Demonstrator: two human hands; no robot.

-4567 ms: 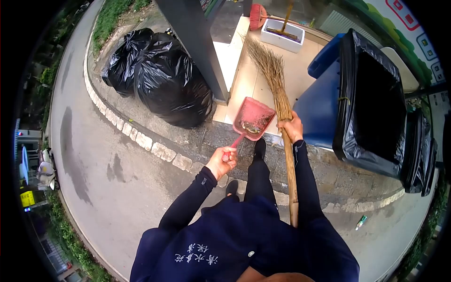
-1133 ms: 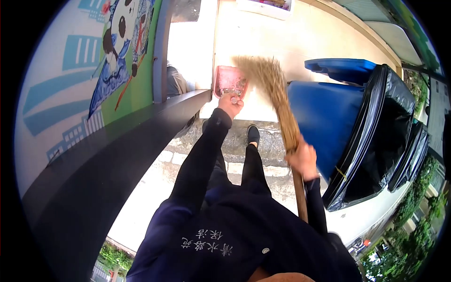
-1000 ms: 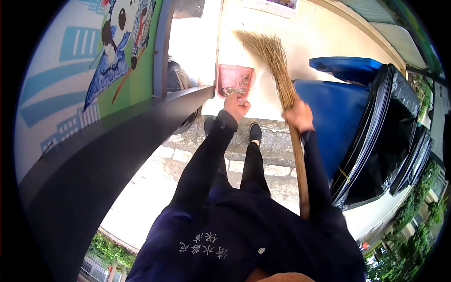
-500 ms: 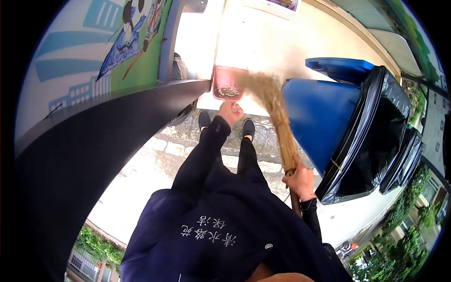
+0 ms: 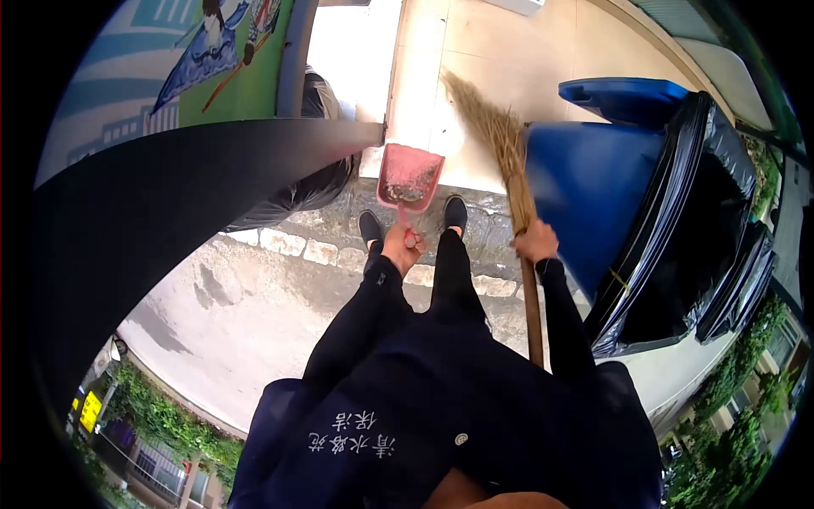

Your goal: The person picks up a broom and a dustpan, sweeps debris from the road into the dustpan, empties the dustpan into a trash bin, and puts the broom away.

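Note:
My left hand point(image 5: 404, 248) is closed round the short handle of a pink dustpan point(image 5: 415, 161). The pan lies in front of my feet at the edge of the pale tiles, with grey grit and small debris in it. My right hand point(image 5: 537, 241) grips the stick of a straw broom point(image 5: 514, 165), just below where the straw is bound. Its blurred tips point(image 5: 462, 89) reach over the tiles beyond the pan, apart from it. On the right, a blue wheelie bin point(image 5: 585, 187) stands close beside the broom.
Black bags line the bin's mouth point(image 5: 670, 246), and its blue lid point(image 5: 623, 99) hangs beyond. A dark panel edge point(image 5: 212, 182) juts in from the left, with a black rubbish bag point(image 5: 297, 199) behind it. A stone kerb point(image 5: 326, 253) runs beneath my feet.
The broom tips have swung away from the dustpan's right side, out over the tiles. My left hand and the dustpan sit lower in view, which has itself shifted.

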